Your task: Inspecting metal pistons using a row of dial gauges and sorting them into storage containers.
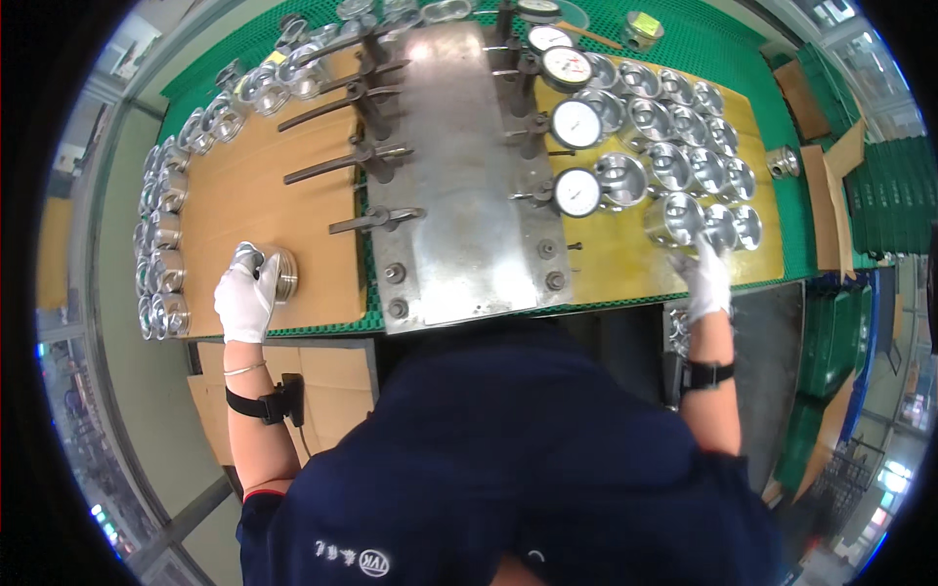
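Note:
My left hand (245, 298), in a white glove, is closed around a shiny metal piston (276, 272) lying on its side on the left brown board (264, 195). My right hand (705, 280), also gloved, reaches up to another metal piston (674, 219) at the near edge of a cluster of pistons (689, 146) on the right brown board (625, 259); its fingers touch that piston's lower side. Between my hands stands a grey steel gauge fixture (459, 176) with several round dial gauges (576, 122) on its right side and dark lever arms (337, 161) on its left.
A curved row of finished pistons (161, 234) lines the left and far edge of the left board. Green mesh matting (703, 39) covers the bench. Cardboard sheets (831, 195) and green crates (894, 186) sit at the right. A small metal part (782, 161) lies by the right board.

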`<state>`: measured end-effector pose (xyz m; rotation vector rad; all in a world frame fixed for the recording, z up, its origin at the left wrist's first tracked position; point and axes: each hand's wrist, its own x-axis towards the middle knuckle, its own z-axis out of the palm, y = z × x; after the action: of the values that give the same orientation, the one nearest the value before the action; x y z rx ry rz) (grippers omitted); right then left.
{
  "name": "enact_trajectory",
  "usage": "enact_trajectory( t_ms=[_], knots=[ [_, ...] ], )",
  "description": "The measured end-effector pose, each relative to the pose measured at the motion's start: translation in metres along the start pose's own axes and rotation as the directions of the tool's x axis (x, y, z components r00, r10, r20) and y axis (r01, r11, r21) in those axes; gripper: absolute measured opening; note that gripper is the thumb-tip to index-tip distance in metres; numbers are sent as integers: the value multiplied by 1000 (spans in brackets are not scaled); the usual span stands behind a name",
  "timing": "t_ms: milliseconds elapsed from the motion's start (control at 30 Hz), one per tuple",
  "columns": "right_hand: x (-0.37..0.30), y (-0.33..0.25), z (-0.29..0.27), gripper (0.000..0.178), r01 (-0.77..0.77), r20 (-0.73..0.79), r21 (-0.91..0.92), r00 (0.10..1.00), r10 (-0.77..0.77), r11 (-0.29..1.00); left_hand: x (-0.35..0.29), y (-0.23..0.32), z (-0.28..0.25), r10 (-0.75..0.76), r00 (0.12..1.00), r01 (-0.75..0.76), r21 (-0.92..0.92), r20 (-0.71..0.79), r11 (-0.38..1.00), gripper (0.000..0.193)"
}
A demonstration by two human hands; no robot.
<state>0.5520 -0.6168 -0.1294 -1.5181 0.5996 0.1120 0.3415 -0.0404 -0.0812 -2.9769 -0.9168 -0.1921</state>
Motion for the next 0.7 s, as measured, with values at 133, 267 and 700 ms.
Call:
enact_trajectory(
  t_ms=[133, 267, 700],
  knots=[
    [-58, -40, 42, 42, 317, 192, 87, 925, -328, 944, -14, 17, -40, -238, 899, 432, -835, 369, 339, 28],
    [-136, -71, 117, 52, 584, 771, -128, 568, -290, 802, -29, 95, -104, 82, 922, 375, -925, 379, 62, 34],
    [-149, -68, 188, 88, 958, 948, -72, 152, -279, 278, -28, 152, -85, 590, 791, -381, -626, 160, 680, 41]
  ],
)
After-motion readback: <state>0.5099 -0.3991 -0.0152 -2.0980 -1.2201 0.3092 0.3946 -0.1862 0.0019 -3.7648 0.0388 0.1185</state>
